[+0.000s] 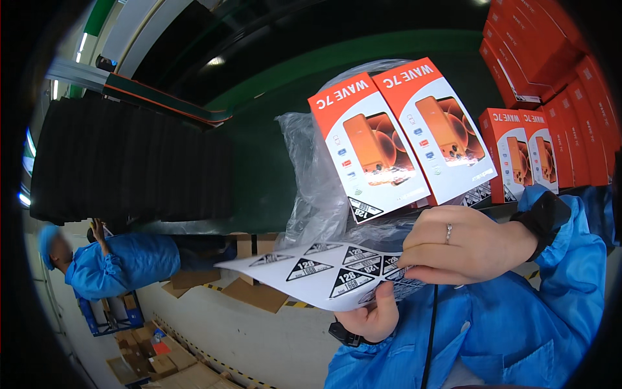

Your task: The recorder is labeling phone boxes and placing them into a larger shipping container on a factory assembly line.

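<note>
Below the two phone boxes (402, 136), both hands' fingers (421, 269) pinch closed on the sticker sheet (317, 269).

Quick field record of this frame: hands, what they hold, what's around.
left hand: holds sticker sheet from below, thumb on top
right hand: fingers pinch at the sheet's right end; ring on one finger
sticker sheet: white, black triangular labels
boxes: two orange-and-white phone boxes, side by side, triangle labels at lower corners
plastic bag: clear, behind boxes
other person: blue coat, at left
</note>
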Tool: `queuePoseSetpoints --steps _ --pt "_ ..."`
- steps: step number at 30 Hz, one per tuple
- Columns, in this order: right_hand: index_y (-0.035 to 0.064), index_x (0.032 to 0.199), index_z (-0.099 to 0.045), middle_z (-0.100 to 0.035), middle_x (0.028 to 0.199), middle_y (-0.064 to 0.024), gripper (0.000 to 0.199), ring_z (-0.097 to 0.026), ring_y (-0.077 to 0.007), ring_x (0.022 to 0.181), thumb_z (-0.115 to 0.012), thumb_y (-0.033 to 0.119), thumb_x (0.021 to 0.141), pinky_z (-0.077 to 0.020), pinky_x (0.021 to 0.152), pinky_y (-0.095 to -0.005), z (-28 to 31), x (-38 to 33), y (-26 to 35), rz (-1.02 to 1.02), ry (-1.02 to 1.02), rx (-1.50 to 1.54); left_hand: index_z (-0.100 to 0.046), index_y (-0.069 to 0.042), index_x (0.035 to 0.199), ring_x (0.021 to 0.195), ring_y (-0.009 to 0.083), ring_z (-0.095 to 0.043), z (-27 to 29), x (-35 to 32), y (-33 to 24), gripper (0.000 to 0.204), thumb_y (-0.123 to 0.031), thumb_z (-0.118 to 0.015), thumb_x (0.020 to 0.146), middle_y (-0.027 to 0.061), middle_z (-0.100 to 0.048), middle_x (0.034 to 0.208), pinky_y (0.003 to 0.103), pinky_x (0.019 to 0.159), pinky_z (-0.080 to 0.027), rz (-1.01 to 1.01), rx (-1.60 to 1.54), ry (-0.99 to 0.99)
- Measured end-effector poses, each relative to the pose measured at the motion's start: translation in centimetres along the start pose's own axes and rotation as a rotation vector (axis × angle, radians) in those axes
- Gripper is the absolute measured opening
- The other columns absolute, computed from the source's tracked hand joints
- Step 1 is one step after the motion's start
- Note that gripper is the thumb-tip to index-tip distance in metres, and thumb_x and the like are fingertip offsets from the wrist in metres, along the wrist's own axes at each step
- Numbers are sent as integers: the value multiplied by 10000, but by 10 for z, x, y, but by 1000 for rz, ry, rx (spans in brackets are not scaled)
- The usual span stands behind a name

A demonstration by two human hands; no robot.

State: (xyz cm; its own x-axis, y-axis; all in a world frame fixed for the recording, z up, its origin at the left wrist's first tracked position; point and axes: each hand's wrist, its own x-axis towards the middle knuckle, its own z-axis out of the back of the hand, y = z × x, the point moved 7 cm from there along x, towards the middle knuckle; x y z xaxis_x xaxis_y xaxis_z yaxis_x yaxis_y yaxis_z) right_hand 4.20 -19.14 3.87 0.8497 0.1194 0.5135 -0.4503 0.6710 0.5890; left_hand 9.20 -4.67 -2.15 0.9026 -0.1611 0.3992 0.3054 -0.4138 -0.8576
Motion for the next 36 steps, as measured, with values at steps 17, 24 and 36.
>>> queuePoseSetpoints --steps 17,24,36 --pt "42 950 -534 -526 898 -86 184 -562 -232 780 -618 115 804 -465 671 -301 17 -17 -19 -242 28 243 -305 91 1247 1001 238 -572 -16 -4 8 646 129 -648 701 236 -508 1137 324 846 -484 110 9 32" --pt "33 964 -572 -554 896 -85 216 -558 -240 835 -637 129 781 -467 705 -318 21 -19 -13 -56 -57 56 -442 90 1150 958 234 -598 -30 -5 3 501 147 -649 697 204 -578 1058 326 821 -498 64 7 98" --pt "29 873 -543 -571 819 -79 178 -596 -236 746 -627 125 749 -489 635 -311 18 -19 -17 -92 -34 18 -548 103 1025 844 221 -628 -31 -3 10 356 100 -685 696 193 -624 950 287 742 -496 59 199 92"
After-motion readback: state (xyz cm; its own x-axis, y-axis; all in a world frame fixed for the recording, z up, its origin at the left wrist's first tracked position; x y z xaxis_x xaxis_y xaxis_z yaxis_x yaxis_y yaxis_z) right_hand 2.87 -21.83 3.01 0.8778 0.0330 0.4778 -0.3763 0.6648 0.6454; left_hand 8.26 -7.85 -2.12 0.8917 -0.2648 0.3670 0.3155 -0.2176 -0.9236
